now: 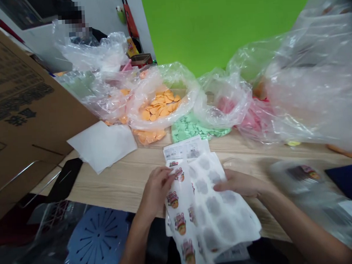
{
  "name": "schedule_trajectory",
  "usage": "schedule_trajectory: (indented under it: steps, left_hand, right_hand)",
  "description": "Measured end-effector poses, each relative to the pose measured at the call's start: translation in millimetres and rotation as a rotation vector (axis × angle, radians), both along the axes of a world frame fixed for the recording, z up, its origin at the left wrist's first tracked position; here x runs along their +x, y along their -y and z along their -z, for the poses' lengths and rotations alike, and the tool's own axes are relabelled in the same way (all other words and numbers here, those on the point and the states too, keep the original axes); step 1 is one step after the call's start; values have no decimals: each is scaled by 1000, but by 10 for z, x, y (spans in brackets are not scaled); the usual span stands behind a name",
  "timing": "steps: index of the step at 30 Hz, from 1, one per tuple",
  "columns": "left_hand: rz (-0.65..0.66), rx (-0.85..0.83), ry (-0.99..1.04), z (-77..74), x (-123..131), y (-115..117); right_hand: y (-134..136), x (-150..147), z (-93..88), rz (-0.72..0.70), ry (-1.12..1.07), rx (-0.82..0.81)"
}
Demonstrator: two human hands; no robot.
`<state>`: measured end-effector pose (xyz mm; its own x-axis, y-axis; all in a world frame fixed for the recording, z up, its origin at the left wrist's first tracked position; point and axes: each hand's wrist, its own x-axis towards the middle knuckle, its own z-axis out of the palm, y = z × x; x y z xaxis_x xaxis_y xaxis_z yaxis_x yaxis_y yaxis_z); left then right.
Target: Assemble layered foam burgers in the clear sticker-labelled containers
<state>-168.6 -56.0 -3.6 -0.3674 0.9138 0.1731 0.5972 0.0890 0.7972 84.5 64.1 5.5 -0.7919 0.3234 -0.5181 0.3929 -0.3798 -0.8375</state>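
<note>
Paper sticker sheets point(208, 208) sit between the hands: left hand point(156, 189) pinches their upper edge, right hand point(239, 183) lies spread against their right side.

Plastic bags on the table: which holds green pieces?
The middle bag, lying flat just behind the sticker sheets; its left neighbour holds orange pieces, its right neighbour pink ones.

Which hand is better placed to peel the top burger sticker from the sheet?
Probably the left hand: its fingertips touch the top burger sticker on the sticker sheet. The right hand lies farther right, on the overlapping sheets.
</note>
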Motion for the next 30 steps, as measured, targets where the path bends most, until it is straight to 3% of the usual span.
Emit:
schedule_trajectory:
  steps: [4,12,19,22,27,30]
  left_hand:
    - [117,-70,-153,116,267,-14]
    - [21,-175,-270,136,318,94]
    - [-157,-302,-210,105,260,382]
    - [-172,-347,-71,10,305,486]
    - [31,-527,438,-199,330,561]
    - [0,-510,613,-229,222,599]
  right_hand:
    - [50,-9,-19,43,-41,-13]
    - [174,-36,11,281,-102,-335]
    - [298,-3,108,386,-8,-171]
    - [353,-11,101,407,10,-154]
    - [377,1,94,400,-19,-196]
    - [363,7,103,431,-38,-215]
